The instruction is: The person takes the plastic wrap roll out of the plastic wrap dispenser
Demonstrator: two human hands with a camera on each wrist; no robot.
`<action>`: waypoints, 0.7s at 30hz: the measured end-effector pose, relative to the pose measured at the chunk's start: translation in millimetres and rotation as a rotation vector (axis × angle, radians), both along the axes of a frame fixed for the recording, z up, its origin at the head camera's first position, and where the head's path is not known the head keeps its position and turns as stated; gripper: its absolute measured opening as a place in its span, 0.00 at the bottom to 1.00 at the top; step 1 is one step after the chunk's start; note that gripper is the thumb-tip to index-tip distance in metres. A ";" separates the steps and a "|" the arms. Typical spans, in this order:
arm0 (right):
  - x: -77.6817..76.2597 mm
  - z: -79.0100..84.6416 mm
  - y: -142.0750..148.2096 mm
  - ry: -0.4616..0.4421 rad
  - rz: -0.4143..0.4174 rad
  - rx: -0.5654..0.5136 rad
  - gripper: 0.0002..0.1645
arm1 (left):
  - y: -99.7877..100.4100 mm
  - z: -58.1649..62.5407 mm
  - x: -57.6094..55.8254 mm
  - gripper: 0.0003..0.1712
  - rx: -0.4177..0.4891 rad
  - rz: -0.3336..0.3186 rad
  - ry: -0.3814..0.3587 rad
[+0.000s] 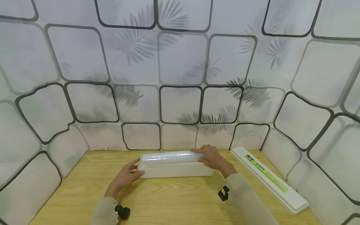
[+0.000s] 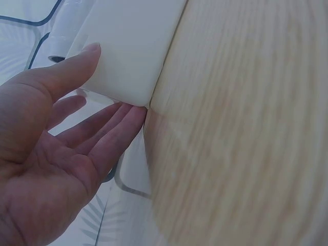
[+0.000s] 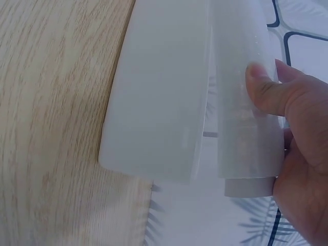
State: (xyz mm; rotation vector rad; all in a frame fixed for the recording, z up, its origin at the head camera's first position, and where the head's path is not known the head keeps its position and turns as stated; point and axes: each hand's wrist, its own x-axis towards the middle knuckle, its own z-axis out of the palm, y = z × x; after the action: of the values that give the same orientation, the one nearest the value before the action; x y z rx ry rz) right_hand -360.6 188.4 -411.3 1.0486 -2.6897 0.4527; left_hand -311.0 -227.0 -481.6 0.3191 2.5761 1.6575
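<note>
A long, narrow white box (image 1: 177, 171) lies crosswise on the table, its top uncovered. My right hand (image 1: 212, 157) grips the right end of a roll of plastic wrap (image 1: 171, 157), thumb on the near side. In the right wrist view this end of the roll (image 3: 246, 128) is raised above the box rim, its core (image 3: 250, 187) sticking out. The roll's left end sits low at the box's left end. My left hand (image 1: 126, 176) holds the box's left end, with the thumb on the front face and the fingers at the end wall (image 2: 123, 92).
A long white lid (image 1: 264, 178) with a green-yellow label lies slantwise on the table's right side. The wood-grain table (image 1: 174, 200) is bordered by patterned wall covering (image 1: 180, 103) at the back and both sides.
</note>
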 end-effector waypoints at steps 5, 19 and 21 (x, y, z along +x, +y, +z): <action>1.9 1.8 1.3 0.068 -0.001 0.001 0.31 | 0.7 1.4 -0.7 0.46 -0.007 0.005 -0.001; 9.2 6.2 13.3 0.165 -0.066 -0.029 0.31 | 1.1 0.2 -1.9 0.46 -0.014 0.011 -0.004; 10.4 6.5 15.3 0.173 -0.075 -0.032 0.30 | 1.0 -0.2 -1.8 0.46 -0.017 0.013 -0.005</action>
State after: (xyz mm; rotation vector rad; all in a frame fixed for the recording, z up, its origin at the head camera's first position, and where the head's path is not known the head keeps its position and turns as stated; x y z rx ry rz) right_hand -350.2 203.6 -404.8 0.9292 -2.5502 0.3720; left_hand -312.8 -226.0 -481.8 0.2979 2.5926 1.6374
